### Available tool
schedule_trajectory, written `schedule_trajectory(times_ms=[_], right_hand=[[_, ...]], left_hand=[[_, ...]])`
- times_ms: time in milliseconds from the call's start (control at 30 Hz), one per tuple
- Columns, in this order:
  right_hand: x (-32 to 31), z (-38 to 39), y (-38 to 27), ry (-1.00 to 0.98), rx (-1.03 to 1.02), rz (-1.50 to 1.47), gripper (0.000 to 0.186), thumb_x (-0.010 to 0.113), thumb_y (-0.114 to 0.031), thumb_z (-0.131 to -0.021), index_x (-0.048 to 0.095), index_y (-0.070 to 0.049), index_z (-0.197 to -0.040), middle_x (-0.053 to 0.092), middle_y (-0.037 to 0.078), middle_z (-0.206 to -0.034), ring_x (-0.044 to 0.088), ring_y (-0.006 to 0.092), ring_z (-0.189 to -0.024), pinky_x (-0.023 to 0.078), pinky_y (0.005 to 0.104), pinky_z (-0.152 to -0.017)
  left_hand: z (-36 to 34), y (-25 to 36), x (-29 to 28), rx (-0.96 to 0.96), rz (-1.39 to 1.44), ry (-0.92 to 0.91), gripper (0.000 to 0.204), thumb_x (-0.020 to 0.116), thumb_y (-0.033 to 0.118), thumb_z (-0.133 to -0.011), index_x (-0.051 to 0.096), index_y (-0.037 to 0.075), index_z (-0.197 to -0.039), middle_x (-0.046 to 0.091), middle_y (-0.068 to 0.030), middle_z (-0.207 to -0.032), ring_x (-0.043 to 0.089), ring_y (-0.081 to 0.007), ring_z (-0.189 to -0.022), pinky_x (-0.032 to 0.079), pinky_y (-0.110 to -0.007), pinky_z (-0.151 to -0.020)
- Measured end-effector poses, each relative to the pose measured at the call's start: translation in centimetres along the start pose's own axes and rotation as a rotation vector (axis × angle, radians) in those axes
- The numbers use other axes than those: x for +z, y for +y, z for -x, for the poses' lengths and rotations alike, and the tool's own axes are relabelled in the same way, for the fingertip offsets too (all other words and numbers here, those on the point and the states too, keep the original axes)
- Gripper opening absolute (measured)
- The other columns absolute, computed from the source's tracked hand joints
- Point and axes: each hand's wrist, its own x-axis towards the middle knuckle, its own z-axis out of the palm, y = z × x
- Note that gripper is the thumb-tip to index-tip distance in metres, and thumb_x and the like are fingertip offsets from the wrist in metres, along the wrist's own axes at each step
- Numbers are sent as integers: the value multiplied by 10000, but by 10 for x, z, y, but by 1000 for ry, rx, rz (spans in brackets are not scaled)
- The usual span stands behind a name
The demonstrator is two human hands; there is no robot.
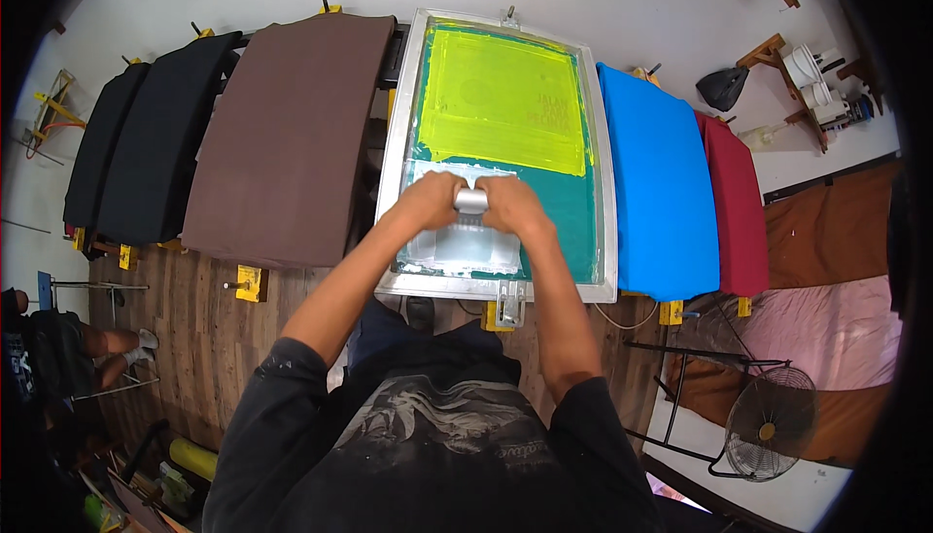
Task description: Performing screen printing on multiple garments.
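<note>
Both my hands are closed around a grey squeegee point(471, 202), my left hand point(431, 201) on its left end and my right hand point(512, 206) on its right. The squeegee is over the lower half of a screen-printing screen point(604, 193) with a metal frame. Yellow-green ink point(496, 86) covers the upper part of its mesh. Below the ink, a pale translucent patch point(457, 251) lies on the dark green mesh, partly hidden by my hands. A metal clamp point(509, 304) is at the frame's near edge.
Fabric-covered boards flank the screen: a brown board point(282, 135) and black boards point(165, 139) on the left, a blue board point(661, 183) and a red board point(731, 203) on the right. A fan point(773, 423) stands at lower right. Another person's leg point(112, 341) shows at far left.
</note>
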Motion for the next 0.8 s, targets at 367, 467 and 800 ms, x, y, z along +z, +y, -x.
schedule_trajectory(times_ms=[367,467,800], right_hand=[[47,101,-32,232,-58,-142,351,648,76,-653,615,-39,-984,597,130,-985,555,366,-975,516,440,-826],[22,80,-28,53,-41,-66,265,659,5,-689,663,-61,-946,651,148,-922,619,365,-912,530,448,-801],[-14,-34,3,-98,37,68,365,710,-95,-692,713,-157,-1051,710,131,-998,681,321,-944,550,430,-807]], left_hand=[[101,37,42,95,67,157,383,597,-52,-735,649,14,-1109,652,-195,-1079,654,-385,-925,545,-445,-809],[71,31,23,-40,-30,-66,280,655,2,-692,685,46,-967,693,-190,-910,671,-390,-858,551,-464,-764],[-37,-16,-13,-71,-96,-91,307,748,73,-635,711,30,-937,707,-201,-883,687,-350,-856,540,-398,-793]])
